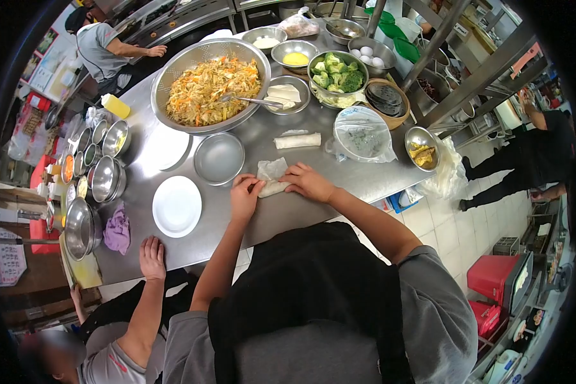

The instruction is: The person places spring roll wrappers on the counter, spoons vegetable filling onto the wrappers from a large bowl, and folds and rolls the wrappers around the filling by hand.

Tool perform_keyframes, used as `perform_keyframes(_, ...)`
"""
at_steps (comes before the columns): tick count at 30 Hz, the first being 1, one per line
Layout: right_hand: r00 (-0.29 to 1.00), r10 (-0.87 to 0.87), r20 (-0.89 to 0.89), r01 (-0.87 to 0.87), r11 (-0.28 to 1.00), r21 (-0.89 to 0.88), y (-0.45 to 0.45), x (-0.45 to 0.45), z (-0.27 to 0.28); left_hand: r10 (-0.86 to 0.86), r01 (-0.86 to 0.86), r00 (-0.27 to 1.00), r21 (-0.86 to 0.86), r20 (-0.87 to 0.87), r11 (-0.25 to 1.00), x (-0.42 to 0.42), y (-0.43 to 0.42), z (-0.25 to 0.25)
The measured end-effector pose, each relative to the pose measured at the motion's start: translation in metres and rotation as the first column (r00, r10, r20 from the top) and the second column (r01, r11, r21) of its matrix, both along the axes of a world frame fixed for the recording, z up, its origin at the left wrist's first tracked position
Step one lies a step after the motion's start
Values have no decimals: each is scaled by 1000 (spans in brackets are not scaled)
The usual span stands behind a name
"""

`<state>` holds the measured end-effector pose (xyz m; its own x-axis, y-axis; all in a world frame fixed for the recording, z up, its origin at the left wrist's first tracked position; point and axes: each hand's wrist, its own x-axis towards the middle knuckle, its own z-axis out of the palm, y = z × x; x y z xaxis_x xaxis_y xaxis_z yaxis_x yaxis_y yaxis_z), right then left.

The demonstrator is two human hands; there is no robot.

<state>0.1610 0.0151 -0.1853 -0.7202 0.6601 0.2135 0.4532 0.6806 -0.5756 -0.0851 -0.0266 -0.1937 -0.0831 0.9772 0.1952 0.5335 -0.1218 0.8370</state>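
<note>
At the table edge in front of me lies a partly rolled spring roll (273, 187), with a loose flap of pale wrapper (272, 169) stretching away from it. My left hand (246, 194) pinches its left end. The fingers of my right hand (308, 183) are closed over the right end. A finished-looking roll (298, 141) lies just beyond. Behind that, a metal bowl (306, 102) holds folded pale wrapper sheets (283, 94). A large colander (162, 96) of shredded vegetable filling (214, 89) stands at the back left, a spoon (256, 100) resting in it.
An empty round pan (219, 159) and a white plate (176, 207) stand left of my hands. Broccoli (336, 72), eggs (368, 56) and a plastic-covered bowl (363, 134) are at the back right. A co-worker's hand (152, 258) rests on the table's left edge, near a purple cloth (117, 230).
</note>
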Motion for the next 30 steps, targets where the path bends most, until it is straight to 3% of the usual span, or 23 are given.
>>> perform_keyframes(4, 1000, -6, 3, 6, 1000, -24, 0, 0, 1, 16, -15, 999, -39, 29, 999, 4, 3, 3)
perform_keyframes(7, 1000, 3, -9, -3, 1000, -26, 0, 0, 1, -9, 2, 998, -123, -56, 992, 5, 3, 12)
perform_keyframes(10, 1000, 1, -3, -1, 999, -35, 0, 0, 1, -153, 154, 988, 32, -30, 988, 7, 4, 8)
perform_keyframes(13, 1000, 11, -2, -11, 999, -44, 2, -1, 0, -246, 245, 969, 76, 13, 967, 5, 5, 0)
perform_keyframes(16, 1000, 12, -4, -12, 998, -63, 2, 0, -1, -301, 318, 945, 141, -124, 938, 1, 6, 0)
perform_keyframes(19, 1000, 17, -20, -18, 998, -53, 3, -1, -3, -359, 359, 923, -22, -140, 933, 1, -3, 16)
perform_keyframes(22, 999, 23, -29, -25, 997, -75, 4, 0, -3, -352, 372, 881, 5, -315, 928, 4, -7, 25)
perform_keyframes(30, 999, 7, -48, -13, 992, -122, 3, 3, 4, -343, 346, 901, -36, -267, 938, 7, -3, 7)
